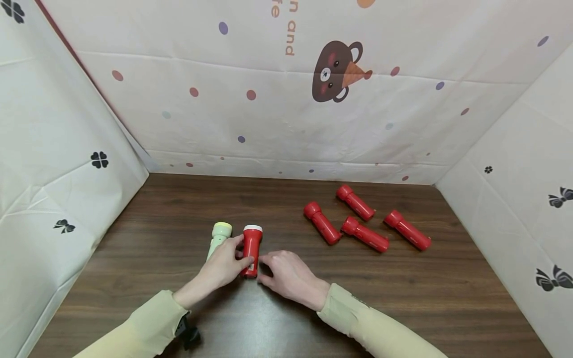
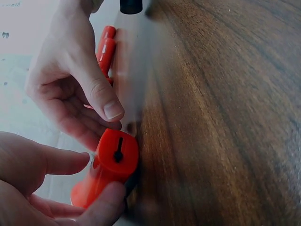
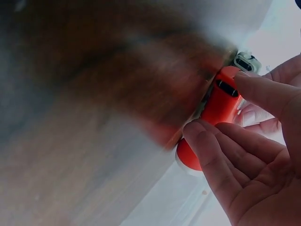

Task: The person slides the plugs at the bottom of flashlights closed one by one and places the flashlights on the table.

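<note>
A red flashlight [image 1: 252,243] with a white rim lies on the table, its head pointing away from me. My left hand [image 1: 223,267] holds it from the left, thumb on its body and fingers at the far side. Its tail end, with a black slot, faces the left wrist camera. Close beside its right side is my right hand [image 1: 290,277], fingers loosely bent and not wrapped around it; whether the fingertips touch is unclear. Just left of it lies a pale green flashlight [image 1: 220,236] with a yellow rim, partly hidden by my left hand.
Several other red flashlights lie scattered at the right on the brown wooden table [image 1: 403,293], among them a front-left one [image 1: 323,223] and a rightmost one [image 1: 408,230]. White patterned sheets [image 1: 277,119] wall the table's back and both sides.
</note>
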The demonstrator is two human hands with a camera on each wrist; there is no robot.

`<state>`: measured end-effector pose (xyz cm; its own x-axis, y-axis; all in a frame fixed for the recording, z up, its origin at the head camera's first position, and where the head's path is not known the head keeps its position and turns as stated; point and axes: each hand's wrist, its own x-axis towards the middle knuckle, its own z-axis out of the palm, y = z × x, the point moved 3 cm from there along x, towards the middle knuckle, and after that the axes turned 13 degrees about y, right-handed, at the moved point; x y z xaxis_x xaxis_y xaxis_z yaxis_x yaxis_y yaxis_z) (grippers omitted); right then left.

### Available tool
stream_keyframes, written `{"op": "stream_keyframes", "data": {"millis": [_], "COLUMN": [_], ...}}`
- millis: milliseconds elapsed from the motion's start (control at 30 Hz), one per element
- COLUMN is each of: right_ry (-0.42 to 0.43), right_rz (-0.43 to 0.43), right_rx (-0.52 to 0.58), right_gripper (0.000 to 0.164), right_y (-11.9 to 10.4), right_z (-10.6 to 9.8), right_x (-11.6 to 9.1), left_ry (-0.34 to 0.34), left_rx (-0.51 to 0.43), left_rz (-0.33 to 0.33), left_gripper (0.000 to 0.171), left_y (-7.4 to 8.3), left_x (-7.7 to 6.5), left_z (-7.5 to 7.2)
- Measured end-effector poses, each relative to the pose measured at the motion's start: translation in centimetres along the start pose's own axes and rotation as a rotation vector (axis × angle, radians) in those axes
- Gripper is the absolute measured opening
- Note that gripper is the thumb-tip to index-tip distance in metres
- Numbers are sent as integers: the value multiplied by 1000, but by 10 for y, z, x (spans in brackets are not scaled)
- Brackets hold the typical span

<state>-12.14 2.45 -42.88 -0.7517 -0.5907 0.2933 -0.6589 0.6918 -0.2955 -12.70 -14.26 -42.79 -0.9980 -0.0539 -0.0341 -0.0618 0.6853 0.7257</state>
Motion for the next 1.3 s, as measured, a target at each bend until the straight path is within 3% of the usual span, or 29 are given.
{"op": "stream_keyframes", "data": {"millis": [300, 600, 767, 1067, 1300], "right_ry": [30, 71, 98, 173, 225], "right_rz": [22, 60, 93, 152, 178], "right_rx": [12, 33, 43, 51, 25], "right_gripper": [39, 40, 42, 41, 42], "right_y": [6, 19, 29, 46, 61], "right_z": [-10, -22, -28, -38, -45], "right_x": [-8, -13, -15, -17, -19], "left_ry": [41, 85, 100, 160, 148], "left_rx": [-4, 38, 28, -73, -116], "left_rz": [20, 7, 35, 108, 138], "left_gripper": [68, 68, 66, 60, 62], "left_y": [5, 6, 8, 20, 28], "left_x": [-3, -5, -4, -5, -4], "left_z": [-5, -6, -8, -10, -6]}}
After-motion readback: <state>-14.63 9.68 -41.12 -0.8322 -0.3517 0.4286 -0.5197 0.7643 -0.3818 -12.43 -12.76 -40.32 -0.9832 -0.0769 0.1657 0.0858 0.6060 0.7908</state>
